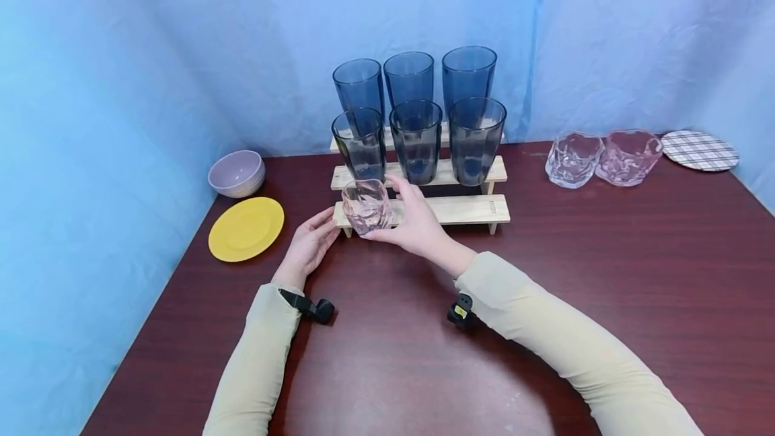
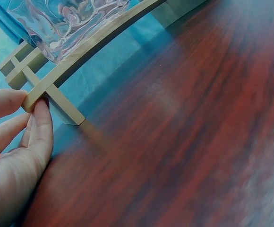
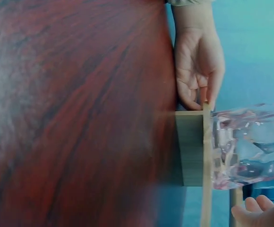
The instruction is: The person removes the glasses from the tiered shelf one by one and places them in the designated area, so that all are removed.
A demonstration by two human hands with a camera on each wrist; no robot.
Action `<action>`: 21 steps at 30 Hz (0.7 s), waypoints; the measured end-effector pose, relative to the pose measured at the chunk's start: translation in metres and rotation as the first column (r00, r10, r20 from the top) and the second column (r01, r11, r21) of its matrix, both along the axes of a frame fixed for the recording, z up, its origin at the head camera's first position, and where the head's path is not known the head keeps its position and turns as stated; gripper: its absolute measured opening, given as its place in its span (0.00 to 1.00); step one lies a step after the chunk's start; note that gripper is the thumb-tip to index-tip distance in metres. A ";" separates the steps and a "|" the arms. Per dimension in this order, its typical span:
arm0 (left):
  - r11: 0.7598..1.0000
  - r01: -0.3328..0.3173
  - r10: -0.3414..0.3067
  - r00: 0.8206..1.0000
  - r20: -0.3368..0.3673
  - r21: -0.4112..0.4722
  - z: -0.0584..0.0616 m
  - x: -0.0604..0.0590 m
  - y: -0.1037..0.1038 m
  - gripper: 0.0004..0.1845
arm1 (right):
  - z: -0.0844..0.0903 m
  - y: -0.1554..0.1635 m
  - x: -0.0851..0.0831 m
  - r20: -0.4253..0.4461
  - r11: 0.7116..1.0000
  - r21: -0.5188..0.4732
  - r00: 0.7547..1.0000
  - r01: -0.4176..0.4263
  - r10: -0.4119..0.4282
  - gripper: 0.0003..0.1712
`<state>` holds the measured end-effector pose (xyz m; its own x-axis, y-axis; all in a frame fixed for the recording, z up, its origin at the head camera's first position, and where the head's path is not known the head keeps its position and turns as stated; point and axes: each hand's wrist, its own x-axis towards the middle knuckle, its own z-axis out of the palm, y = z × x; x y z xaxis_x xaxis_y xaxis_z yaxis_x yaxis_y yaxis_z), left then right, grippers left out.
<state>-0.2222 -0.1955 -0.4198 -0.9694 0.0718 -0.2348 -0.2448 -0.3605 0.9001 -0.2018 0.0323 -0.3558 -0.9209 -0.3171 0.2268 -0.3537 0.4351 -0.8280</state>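
Observation:
On the left end of the low front step of a wooden tiered rack [image 1: 451, 210] stands a faceted pink-tinted glass [image 1: 366, 207]. My right hand [image 1: 418, 221] is curved round it, the thumb low at the front and the fingers at its right and back. In the right wrist view the glass [image 3: 250, 146] sits upright with its base at the plank. My left hand [image 1: 311, 247] pinches the left end of that same step. The left wrist view shows the thumb above the plank [image 2: 38, 94] and fingertips beneath it.
Several tall dark-blue glasses [image 1: 415, 143] fill the two higher steps. At left lie a yellow plate [image 1: 246, 229] and a lilac bowl [image 1: 237, 173]. To the right stand a clear glass [image 1: 574, 160], a pink glass [image 1: 628, 158] and a checked round mat [image 1: 700, 151]. A blue curtain hangs behind.

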 end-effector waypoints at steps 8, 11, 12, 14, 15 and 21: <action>1.000 0.015 -0.015 1.000 0.020 -0.004 -0.002 0.002 -0.001 0.28 | -0.015 -0.005 -0.005 -0.005 0.999 -0.017 0.999 0.034 -0.034 0.57; 1.000 0.015 -0.015 1.000 0.014 -0.002 -0.001 0.000 -0.002 0.28 | -0.018 -0.006 -0.008 -0.017 0.999 -0.023 0.999 0.048 -0.048 0.56; 1.000 0.013 -0.013 1.000 0.013 0.001 -0.001 0.000 -0.002 0.28 | -0.019 -0.007 -0.009 -0.019 0.998 -0.023 0.998 0.051 -0.052 0.56; 1.000 0.006 -0.006 1.000 0.015 0.007 -0.001 -0.001 -0.001 0.28 | -0.020 -0.008 -0.010 -0.018 0.998 -0.030 0.998 0.054 -0.055 0.56; 1.000 0.005 -0.005 1.000 0.014 0.009 -0.001 -0.001 -0.001 0.28 | -0.020 -0.008 -0.010 -0.017 0.998 -0.033 0.998 0.054 -0.055 0.56; 1.000 0.005 -0.005 1.000 0.010 0.010 0.000 0.000 -0.001 0.28 | -0.021 -0.014 -0.011 0.006 0.998 -0.037 0.999 0.054 -0.054 0.57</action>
<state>-0.2224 -0.1963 -0.4196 -0.9666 0.0788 -0.2440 -0.2557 -0.3681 0.8939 -0.2132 0.0185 -0.3769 -0.9377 -0.2581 0.2328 -0.3262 0.4227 -0.8455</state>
